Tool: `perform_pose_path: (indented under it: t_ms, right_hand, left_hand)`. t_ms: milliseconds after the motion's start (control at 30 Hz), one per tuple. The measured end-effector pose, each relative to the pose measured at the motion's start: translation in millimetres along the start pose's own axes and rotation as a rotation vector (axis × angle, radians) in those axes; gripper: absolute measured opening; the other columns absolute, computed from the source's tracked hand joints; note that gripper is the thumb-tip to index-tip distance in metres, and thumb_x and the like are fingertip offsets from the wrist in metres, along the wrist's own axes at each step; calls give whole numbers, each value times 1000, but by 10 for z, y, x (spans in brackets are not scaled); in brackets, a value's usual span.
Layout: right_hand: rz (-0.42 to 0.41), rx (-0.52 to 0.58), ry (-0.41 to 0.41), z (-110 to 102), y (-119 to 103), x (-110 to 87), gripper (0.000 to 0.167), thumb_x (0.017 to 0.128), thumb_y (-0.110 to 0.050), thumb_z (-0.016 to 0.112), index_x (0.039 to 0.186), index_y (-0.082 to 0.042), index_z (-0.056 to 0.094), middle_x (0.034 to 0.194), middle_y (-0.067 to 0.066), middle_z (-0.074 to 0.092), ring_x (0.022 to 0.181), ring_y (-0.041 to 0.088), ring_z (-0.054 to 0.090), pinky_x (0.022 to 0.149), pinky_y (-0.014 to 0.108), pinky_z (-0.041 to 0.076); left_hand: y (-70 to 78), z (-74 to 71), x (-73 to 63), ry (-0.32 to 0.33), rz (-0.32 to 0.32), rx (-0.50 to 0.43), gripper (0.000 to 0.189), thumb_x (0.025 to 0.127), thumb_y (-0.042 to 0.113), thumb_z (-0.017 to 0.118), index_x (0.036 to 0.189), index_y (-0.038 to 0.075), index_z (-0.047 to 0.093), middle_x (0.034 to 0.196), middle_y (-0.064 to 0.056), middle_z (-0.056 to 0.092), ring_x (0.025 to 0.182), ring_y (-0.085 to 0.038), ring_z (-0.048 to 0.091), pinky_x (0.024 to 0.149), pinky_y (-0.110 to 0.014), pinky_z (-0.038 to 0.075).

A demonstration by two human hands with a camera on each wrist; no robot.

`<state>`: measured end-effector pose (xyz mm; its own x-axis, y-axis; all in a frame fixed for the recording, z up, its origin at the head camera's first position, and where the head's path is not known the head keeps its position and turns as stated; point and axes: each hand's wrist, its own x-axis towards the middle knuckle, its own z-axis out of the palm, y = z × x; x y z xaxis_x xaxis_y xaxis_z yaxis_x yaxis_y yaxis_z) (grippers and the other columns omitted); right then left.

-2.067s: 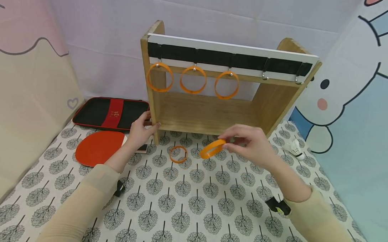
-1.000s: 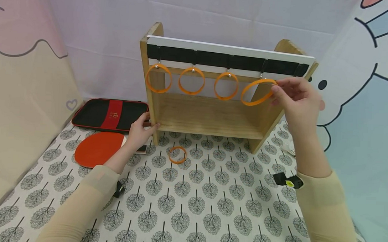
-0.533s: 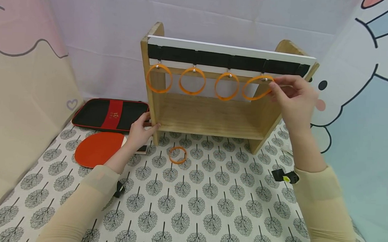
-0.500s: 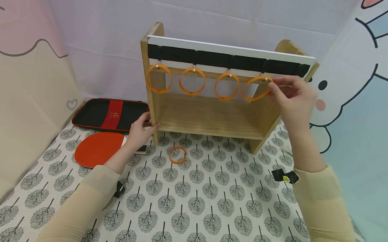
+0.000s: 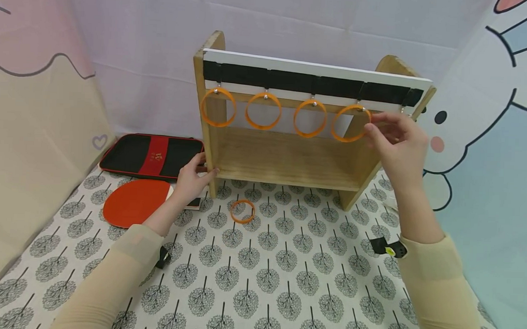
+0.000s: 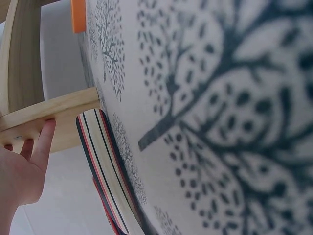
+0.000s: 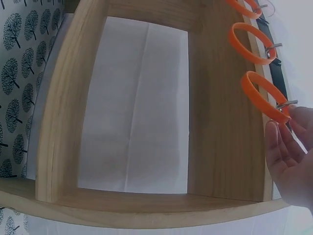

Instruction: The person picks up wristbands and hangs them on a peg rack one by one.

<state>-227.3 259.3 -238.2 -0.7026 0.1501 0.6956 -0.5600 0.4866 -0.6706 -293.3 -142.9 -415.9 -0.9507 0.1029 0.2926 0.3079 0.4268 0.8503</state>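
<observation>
**Fourth orange ring (image 5: 345,140) at its hook (image 5: 363,109), your right hand (image 5: 399,146) at its edge**

The ring hangs upright at the fourth hook from the left, the hook's tip showing across its upper band. You pinch its right side between your right thumb and fingertips, the hand drawn in close and coming from the right. In the right wrist view, those fingers sit right by the metal hook; whether the hook bears the ring's weight, you cannot tell.

To its left, a third ring (image 5: 308,135), a second ring (image 5: 263,128) and a first ring (image 5: 218,125) hang in a row, apart from one another and from your hands. A fifth hook (image 5: 403,110) shows just above your right hand, partly covered.

The hooks run along a black strip (image 5: 292,81) on the front of the wooden rack (image 5: 285,158). Your left hand (image 5: 191,177) is at the far side from the held ring, well apart from it. It grips the rack's left upright, thumb across the front edge and fingers spread along the outer face.

A loose ring (image 5: 243,222) lies on the tree-print cloth (image 5: 269,254), right of your left hand and well below your right. Beyond your left wrist lie a red paddle (image 5: 135,203) and, behind it, a black case (image 5: 181,152) with a red band.
</observation>
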Motion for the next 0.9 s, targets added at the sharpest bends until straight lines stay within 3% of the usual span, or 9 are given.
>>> perform_pose_path:
  t_ms: [233, 433, 667, 900]
  right_hand:
    - [-49, 52, 0, -50, -95, -155, 21, 82, -1, 71, 101, 7, 67, 91, -4, 67, 66, 8, 60, 59, 14, 52]
    - [-92, 69, -118, 52, -131, -389, 21, 81, 6, 69, 100, 11, 65, 90, -4, 67, 70, 7, 62, 60, 14, 53]
    - [-175, 48, -270, 273, -40, -624, 24, 77, 9, 72, 99, 0, 69, 92, 9, 68, 78, 6, 62, 66, 15, 52]
    - [-223, 85, -392, 570, 49, -816, 24, 76, 7, 74, 98, -2, 69, 88, 9, 68, 77, 7, 61, 67, 20, 55]
  left_hand:
    - [1, 10, 6, 1, 4, 0, 56, 91, 29, 63, 140, 12, 42, 132, -17, 51, 111, -35, 59, 72, -42, 58]
    - [9, 17, 11, 4, 7, 7, 56, 90, 28, 63, 140, 13, 42, 132, -16, 52, 111, -33, 60, 74, -43, 57]
    - [25, 23, 5, -1, -8, 2, 56, 90, 29, 63, 140, 13, 42, 133, -16, 51, 111, -33, 59, 72, -42, 58]
    - [26, 25, 6, 3, -13, 16, 56, 90, 30, 63, 140, 13, 42, 132, -16, 52, 111, -33, 60, 74, -43, 58]
